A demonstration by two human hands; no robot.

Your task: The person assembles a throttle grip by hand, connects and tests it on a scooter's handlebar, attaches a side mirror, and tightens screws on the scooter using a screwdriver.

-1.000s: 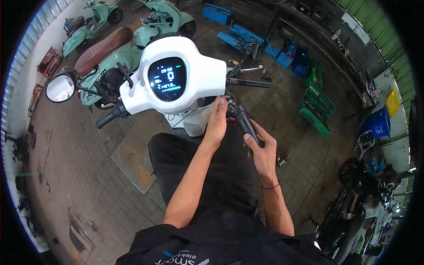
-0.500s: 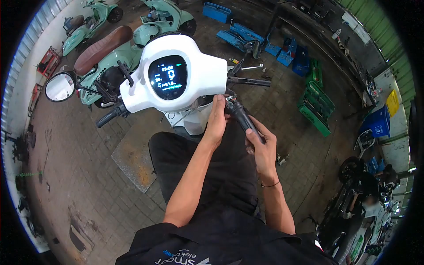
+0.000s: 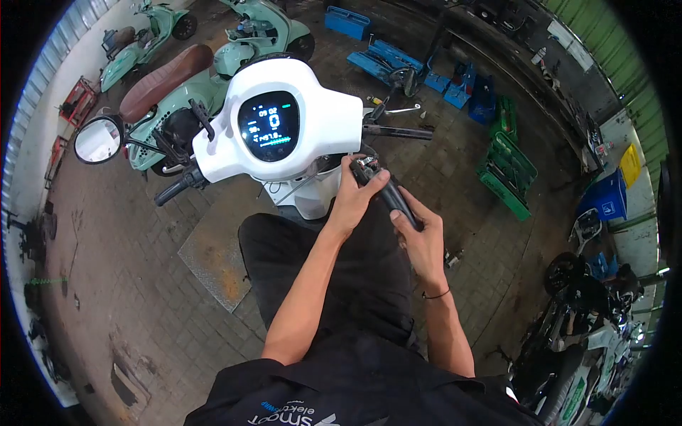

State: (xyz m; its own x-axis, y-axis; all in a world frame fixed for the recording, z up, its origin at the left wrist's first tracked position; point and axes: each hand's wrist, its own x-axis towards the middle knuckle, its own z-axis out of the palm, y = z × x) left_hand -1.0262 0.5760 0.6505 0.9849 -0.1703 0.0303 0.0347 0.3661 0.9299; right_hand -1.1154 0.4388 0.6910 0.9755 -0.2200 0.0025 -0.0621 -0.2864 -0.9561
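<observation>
In the head view, the left hand (image 3: 347,206) is pinching the upper end of a black handle (image 3: 393,196), its thumb lying across the top, while the right hand (image 3: 422,240) is wrapping thumb and fingers around the lower end, so both hands are grasping the same thing. The handle is slanting near the person's right knee (image 3: 380,245), below the right side of the white scooter cover (image 3: 330,106) and apart from the dark bar (image 3: 399,133) that is sticking out of it. Small metal parts (image 3: 366,162) are showing at the handle's upper end, right beside the left fingers. The likeliest trouble is lying there: if the hands are twisting or pulling unevenly, a loose part could be springing out and dropping onto the brick floor (image 3: 490,241), where small bits (image 3: 453,258) are lying already and a lost piece could be hard to pick out. The metal edges could also be nicking the left fingers if these are slipping. Whether a wire or cable is joining the handle to the scooter, the picture is not showing clearly; if one is, a hard tug could be straining it. The screen (image 3: 268,128) is glowing, so power is probably running, and with a live connection, turning the handle could be sending an unwanted signal.
</observation>
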